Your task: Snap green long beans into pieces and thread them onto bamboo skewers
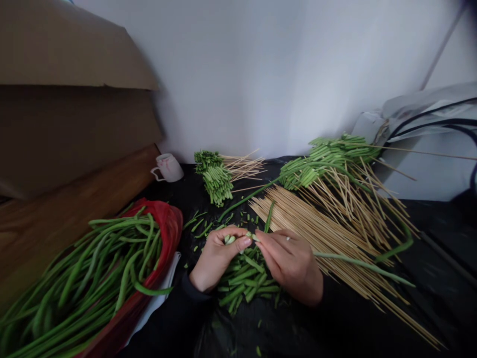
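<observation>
The left hand [218, 254] gripped cut bean pieces [230, 240]; the right hand [290, 258] pinched a long bean [354, 260] above heaped segments [246, 283].

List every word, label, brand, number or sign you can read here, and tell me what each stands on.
None: no text can be read in this view.
White mug: pinkish markings, too small and blurred to tell whether they form letters.
Cardboard box: no print visible on the sides in view.
Red plastic bag: no lettering visible.
</observation>
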